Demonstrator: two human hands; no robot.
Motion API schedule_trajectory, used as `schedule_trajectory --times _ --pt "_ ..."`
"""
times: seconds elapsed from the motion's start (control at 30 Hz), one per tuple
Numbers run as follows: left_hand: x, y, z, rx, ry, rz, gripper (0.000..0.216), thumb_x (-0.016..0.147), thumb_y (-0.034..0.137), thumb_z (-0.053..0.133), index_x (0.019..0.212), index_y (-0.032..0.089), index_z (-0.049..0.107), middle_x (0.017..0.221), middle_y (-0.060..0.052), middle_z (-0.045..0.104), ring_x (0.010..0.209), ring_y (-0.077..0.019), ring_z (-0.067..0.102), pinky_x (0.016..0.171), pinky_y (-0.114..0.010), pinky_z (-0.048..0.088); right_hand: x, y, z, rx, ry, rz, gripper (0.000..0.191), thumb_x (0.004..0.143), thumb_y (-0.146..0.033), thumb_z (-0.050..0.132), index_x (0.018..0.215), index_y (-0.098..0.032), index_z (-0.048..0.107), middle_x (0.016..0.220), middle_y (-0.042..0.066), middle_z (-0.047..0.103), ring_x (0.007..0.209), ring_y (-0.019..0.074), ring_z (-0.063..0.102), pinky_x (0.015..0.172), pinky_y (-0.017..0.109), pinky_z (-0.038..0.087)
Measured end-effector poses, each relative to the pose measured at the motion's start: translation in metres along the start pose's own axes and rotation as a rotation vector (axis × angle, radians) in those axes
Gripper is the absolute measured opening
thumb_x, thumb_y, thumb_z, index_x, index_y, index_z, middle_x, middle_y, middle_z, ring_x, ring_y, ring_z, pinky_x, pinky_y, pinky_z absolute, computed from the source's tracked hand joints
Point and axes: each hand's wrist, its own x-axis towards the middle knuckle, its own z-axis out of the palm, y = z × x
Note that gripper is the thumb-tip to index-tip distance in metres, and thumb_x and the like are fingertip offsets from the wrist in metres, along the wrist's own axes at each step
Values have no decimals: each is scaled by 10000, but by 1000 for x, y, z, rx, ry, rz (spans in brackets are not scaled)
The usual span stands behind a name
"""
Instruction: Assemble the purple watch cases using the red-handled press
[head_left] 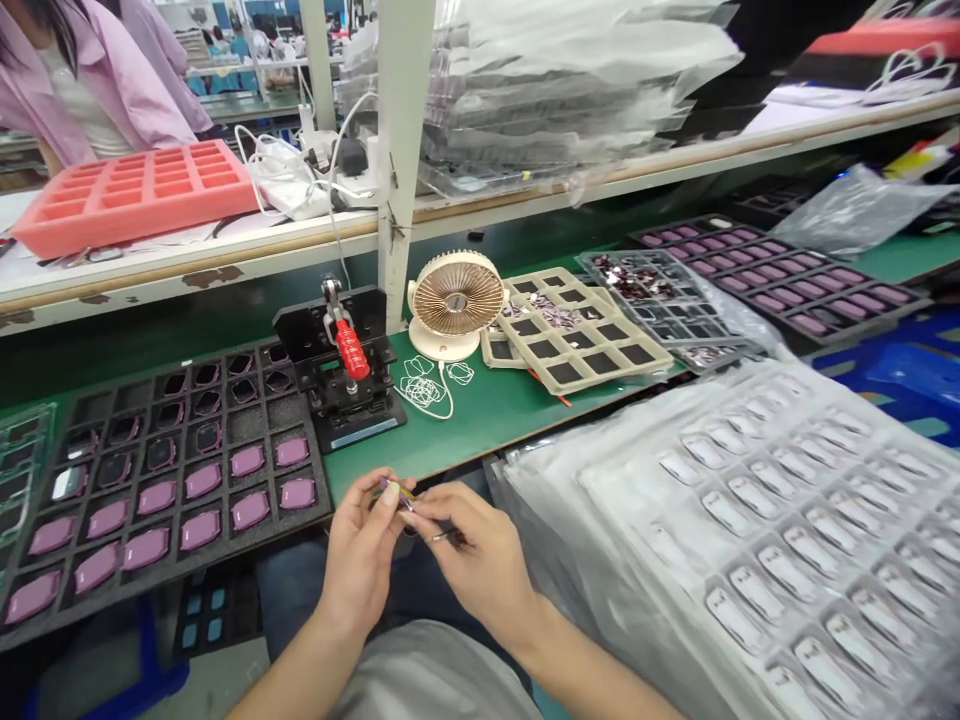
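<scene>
- My left hand (361,548) is nearest, just above my lap, its thumb and fingers pinched closed on a small purple part (391,488) with a yellow strip along it.
- My right hand (480,548) is closed too, fingertips meeting at the part's right end; a thin metal tool (444,536) sits in its grip, mostly covered by my fingers.
- The part is held up between both hands, in front of the edge of the green bench (480,437).
- To my right lie layered clear plastic trays (637,530) with rows of pale oblong pieces (772,548) in their pockets.
- To my left, a black foam tray (250,425) carries purple cases (201,530) in its nearer rows and dark-faced frames (160,452) farther back.
- Touching or just beside that tray stands a black clamp fixture (356,405) with a red handle (351,350).
- Beyond my hands are a loose white cable (450,402) and a round desk fan (455,300).
- Right of the fan, a cream compartment tray (632,366) holds small pieces.
- Above, on the shelf (525,198), sit a coral foam tray (142,215) and stacked plastic sheets (570,90).
- Past the shelf is a co-worker's pink sleeve (142,90).
</scene>
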Motion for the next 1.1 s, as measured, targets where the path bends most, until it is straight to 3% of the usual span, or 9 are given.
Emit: schedule_trajectory --times 0.23,0.33,0.43,0.6,0.83,0.9,0.97,1.03,1.1 --pt "-10 -2 -10 59 -16 94 315 826 274 899 1109 234 766 1155 -93 773 1170 -265 727 996 -367 574 -3 5 5 99 -64 15 78 985 -186 719 998 -253 757 974 28 765 876 155 755 779 249 616" --pt "-10 -3 -13 114 -56 141 318 827 261 896 1123 242 779 1173 -99 760 1182 -277 714 1027 -387 562 -3 8 4 114 -76 104 74 945 -219 775 995 -251 730 991 30 748 895 173 742 784 267 608" --pt "-10 -2 -12 165 -88 177 297 812 261 901 1095 238 813 1191 -94 719 1144 -299 720 1032 -427 574 0 9 -3 160 -123 227 243 869 -263 862 1057 -251 710 1082 43 722 958 198 725 825 294 607" --pt "-21 0 -4 291 -155 162 282 780 324 916 1039 234 851 1194 -121 693 1150 -351 694 1010 -473 600 -3 3 -21 173 -168 348 481 786 -232 921 1226 -285 734 1182 39 656 965 184 701 894 309 603" --pt "-28 -15 -13 410 -217 37 335 741 304 937 1060 236 861 1312 -123 721 1189 -383 702 960 -397 624 -36 -14 -39 59 -137 407 485 717 -288 980 1166 -328 802 996 -7 629 833 154 685 770 256 594" --pt "-23 -22 -12 359 -268 -79 376 761 312 927 1122 241 847 1304 -125 742 1156 -369 729 933 -396 642 -42 -17 -61 -5 -149 417 451 745 -374 966 1164 -316 807 982 1 658 835 163 692 774 260 588" --pt "-18 -27 -9 308 -290 -198 387 819 364 887 1182 242 827 1287 -138 761 1131 -365 747 887 -407 662 -42 -15 -100 -138 -170 412 295 864 -423 870 1130 -307 818 969 14 705 859 178 707 792 272 576" --pt "-13 -29 -4 282 -286 -277 378 879 416 830 1202 220 815 1295 -157 761 1142 -377 749 869 -423 672 -36 -3 -151 -425 -137 476 161 991 -365 721 1096 -301 825 998 26 750 907 196 723 820 293 559" --pt "-9 -30 0 268 -275 -317 388 895 440 812 1196 196 813 1308 -168 756 1167 -387 741 892 -433 671 -24 19 -203 -829 -64 662 217 1034 -306 629 1141 -287 816 1087 46 769 974 226 729 833 318 546"
